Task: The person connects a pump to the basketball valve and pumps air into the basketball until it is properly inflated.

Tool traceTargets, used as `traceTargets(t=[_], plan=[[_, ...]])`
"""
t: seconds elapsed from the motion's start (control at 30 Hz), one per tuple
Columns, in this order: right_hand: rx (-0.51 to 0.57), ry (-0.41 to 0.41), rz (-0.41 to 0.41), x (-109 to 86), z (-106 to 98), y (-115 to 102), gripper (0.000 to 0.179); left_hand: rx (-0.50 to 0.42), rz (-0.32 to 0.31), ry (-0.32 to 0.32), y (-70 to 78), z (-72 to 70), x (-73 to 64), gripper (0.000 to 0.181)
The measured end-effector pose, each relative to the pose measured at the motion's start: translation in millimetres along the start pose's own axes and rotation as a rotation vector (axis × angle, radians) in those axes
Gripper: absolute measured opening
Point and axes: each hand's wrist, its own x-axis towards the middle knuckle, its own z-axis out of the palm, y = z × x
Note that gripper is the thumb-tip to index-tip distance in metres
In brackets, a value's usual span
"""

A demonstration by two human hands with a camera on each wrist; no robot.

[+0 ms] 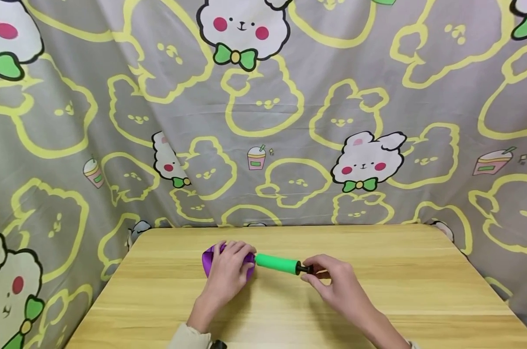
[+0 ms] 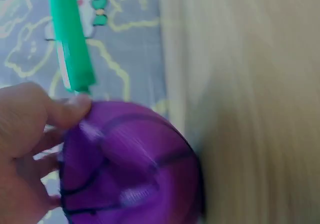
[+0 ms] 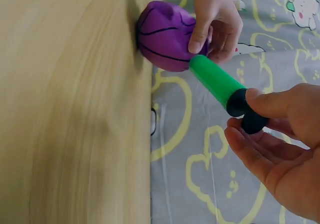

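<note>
A left hand (image 1: 229, 267) grips one dented purple ball (image 3: 162, 41) while a right hand (image 1: 339, 282) pinches the black handle (image 3: 254, 123) of one green pump (image 1: 276, 263), over one wood-grain bench (image 1: 420, 271) before a grey cartoon-print curtain (image 1: 307, 140). The pump's long axis runs roughly left to right between the hands, tip toward the ball.

Glossy, rubbery-looking purple ball (image 3: 162, 39), green plastic pump barrel (image 1: 276, 263), black plastic handle (image 3: 254, 122), smooth wood-grain tabletop (image 1: 420, 276), matt creased cloth backdrop (image 1: 285, 145)
</note>
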Motion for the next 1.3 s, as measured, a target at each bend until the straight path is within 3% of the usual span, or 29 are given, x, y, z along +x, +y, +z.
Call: traceTargets(t=[0.1, 0.27, 0.37, 0.63, 0.9, 1.03, 1.3], plan=[[0.052, 0.042, 0.003, -2.0, 1, -1, 0.029, -0.145, -0.019, -0.034, 17.8, -1.3, 4.2, 0.034], [0.103, 0.078, -0.024, -3.8, 3, -7, 0.029, -0.428, 0.002, -0.134, 48.9, -1.7, 8.8, 0.032], [0.122, 0.095, -0.052, -4.6, 4, -12, 0.029, -0.504, 0.021, -0.153, 57.9, 1.2, 7.9, 0.027], [0.156, 0.112, -0.106, -8.4, 9, -21, 0.028, -0.487, 0.056, -0.083, 60.0, 7.3, 3.7, 0.024], [0.199, 0.129, -0.120, -12.2, 10, -26, 0.031, -0.460, 0.121, -0.109, 55.8, 7.6, -0.6, 0.029], [0.203, 0.109, -0.135, -12.9, 13, -27, 0.031, -0.485, 0.125, -0.125, 53.0, 4.6, -3.2, 0.026], [0.144, 0.108, -0.166, -14.2, 15, -27, 0.036, -0.478, 0.101, -0.075, 54.8, 7.8, -2.2, 0.031]])
